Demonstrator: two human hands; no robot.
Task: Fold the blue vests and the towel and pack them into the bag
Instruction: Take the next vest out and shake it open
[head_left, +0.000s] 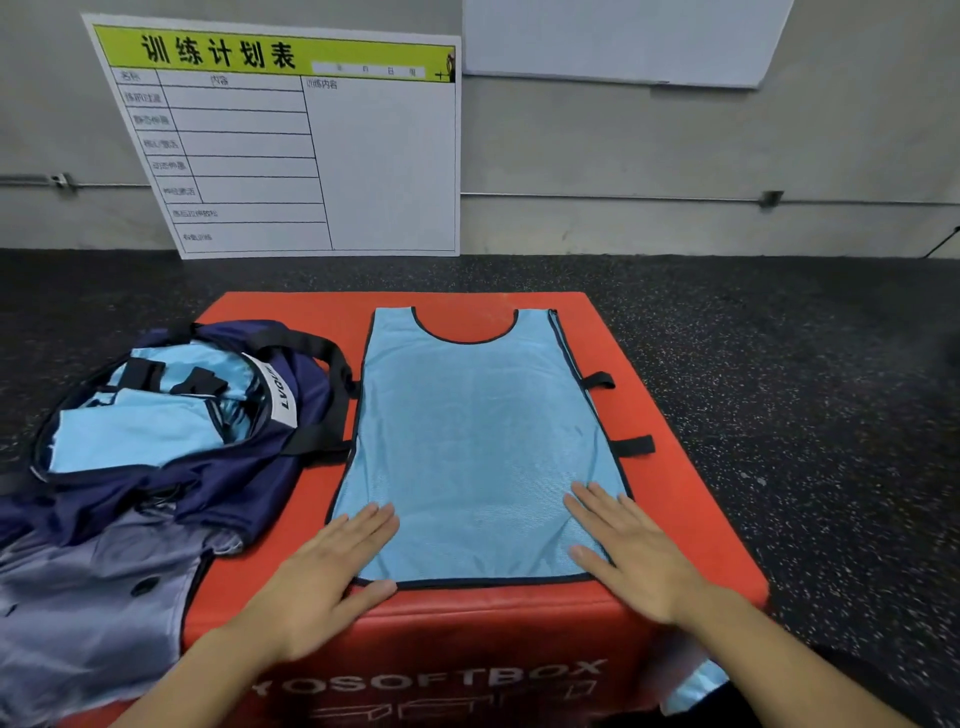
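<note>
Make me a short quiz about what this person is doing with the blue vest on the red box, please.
1. True or false: both hands lie flat on the spread vest.
2. Which way does the vest's neck opening point? A) away from the person B) toward the person C) toward the bag
3. Fill in: light blue fabric already sits inside the open navy ____.

Key
1. True: the left hand and right hand press its near corners with straight fingers.
2. A: the neckline lies at the far edge of the red box.
3. bag, lying left of the vest.
</note>
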